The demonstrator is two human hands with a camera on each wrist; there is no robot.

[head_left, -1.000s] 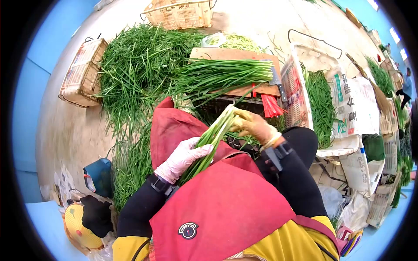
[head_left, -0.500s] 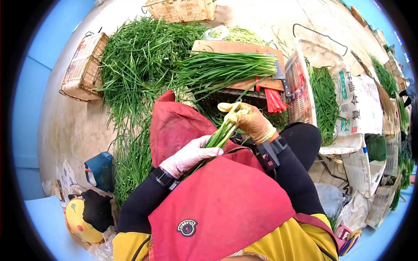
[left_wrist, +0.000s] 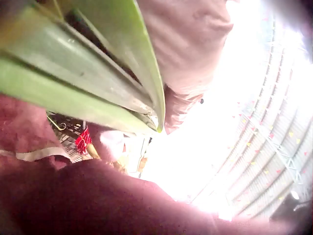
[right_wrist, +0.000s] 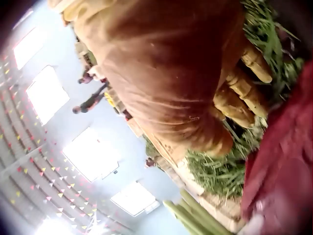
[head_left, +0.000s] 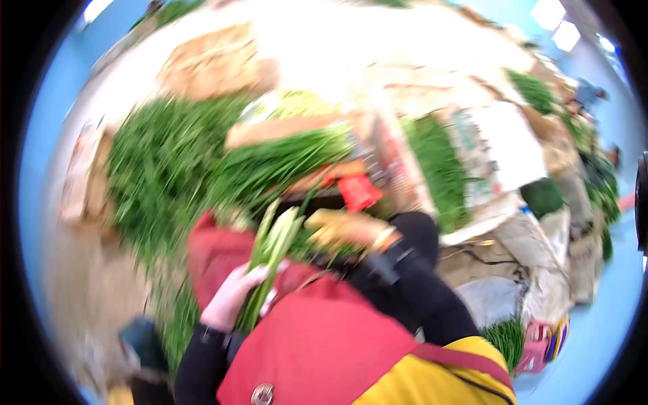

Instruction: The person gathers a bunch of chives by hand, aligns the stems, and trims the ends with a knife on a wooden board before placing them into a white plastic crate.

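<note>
Head view (blurred): L hand (head_left: 233, 295), pale glove, grips a small bunch of garlic chives (by the look) (head_left: 271, 251) partway along, pale stem ends pointing far, over the red apron (head_left: 304, 337). R hand (head_left: 345, 229), yellow glove, is just right of the stem ends; its fingers look extended & released, w/ no stalk seen in them. Farther off, a lined-up stack of chives (head_left: 290, 158) lies on the cutting board (head_left: 253, 133); red strips (head_left: 358, 192) hang at the board's near right. Loose pile of greens (head_left: 165, 148) to the left.

L wrist view: the bunch fills upper left, glove right beside it; finger wrap isn't shown, so can't tell the grip from here.

R wrist view: R fingers slightly bent, slack, nothing visible betw. them; pale stems at the bottom, apart from the glove.

Step in hand is prob. cleaning a handful. Next move likely calls for R fingers to pinch off any bad bits at the stems, or, if clean, for L hand to lay the bunch w/ the stack, ends level.
</note>
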